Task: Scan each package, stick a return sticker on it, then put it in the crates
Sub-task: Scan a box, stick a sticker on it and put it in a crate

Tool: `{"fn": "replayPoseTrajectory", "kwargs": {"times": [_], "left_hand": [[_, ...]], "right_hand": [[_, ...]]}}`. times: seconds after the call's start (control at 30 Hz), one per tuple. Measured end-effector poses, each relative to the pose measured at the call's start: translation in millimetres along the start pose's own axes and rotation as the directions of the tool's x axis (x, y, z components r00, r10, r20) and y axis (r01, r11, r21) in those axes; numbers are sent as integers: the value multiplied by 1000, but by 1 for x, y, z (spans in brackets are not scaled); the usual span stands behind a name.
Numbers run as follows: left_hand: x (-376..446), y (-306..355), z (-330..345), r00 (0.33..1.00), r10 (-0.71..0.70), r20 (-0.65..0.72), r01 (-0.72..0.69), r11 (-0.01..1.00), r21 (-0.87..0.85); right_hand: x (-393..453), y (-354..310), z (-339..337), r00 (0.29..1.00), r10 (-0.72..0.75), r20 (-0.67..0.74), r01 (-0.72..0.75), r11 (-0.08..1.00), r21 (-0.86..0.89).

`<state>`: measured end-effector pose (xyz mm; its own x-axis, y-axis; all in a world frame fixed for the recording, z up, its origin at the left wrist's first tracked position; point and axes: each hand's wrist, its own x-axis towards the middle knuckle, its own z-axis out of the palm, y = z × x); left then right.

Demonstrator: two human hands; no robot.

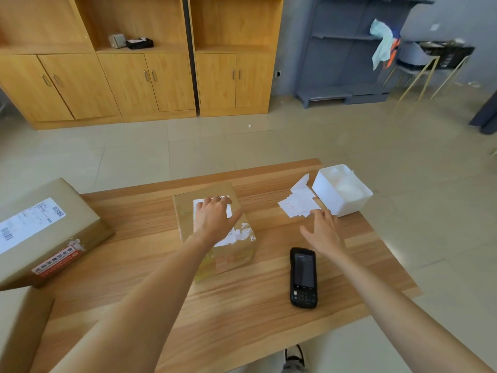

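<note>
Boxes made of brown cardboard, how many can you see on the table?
3. One small box sits mid-table under the left hand. A bigger one lies at the left edge. A third pokes in at the bottom-left corner. More may be out of view.

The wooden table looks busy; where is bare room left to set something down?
Bare wood lies along the near edge of the light wooden table, between the small brown cardboard box and the black handheld scanner, and left of that box. The far right corner is crowded: white sticker sheets beside a white foam tray.
</note>
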<state>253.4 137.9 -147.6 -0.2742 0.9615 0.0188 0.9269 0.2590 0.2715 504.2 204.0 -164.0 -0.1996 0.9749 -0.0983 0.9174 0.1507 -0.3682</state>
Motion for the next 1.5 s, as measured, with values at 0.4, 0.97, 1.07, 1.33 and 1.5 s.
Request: {"fn": "replayPoseTrajectory", "kwargs": {"times": [0.4, 0.97, 1.07, 1.33, 1.5], "left_hand": [[86, 125, 81, 988, -63, 139, 66, 998, -15], [138, 141, 146, 896, -341, 284, 355, 935, 4], [142, 141, 150, 888, -350, 298, 366, 931, 2], [148, 139, 150, 898, -331, 290, 343, 939, 12], [150, 139, 144, 908, -313, 277, 325, 946, 5]], "right_hand": [[118, 97, 3, 974, -17, 227, -9, 994, 110], [222, 112, 76, 933, -100, 347, 117, 993, -27], [227, 113, 77, 931, -77, 356, 81, 997, 1], [231, 113, 74, 963, -107, 245, 90, 993, 80], [227, 116, 68, 968, -107, 226, 50, 969, 243]]}}
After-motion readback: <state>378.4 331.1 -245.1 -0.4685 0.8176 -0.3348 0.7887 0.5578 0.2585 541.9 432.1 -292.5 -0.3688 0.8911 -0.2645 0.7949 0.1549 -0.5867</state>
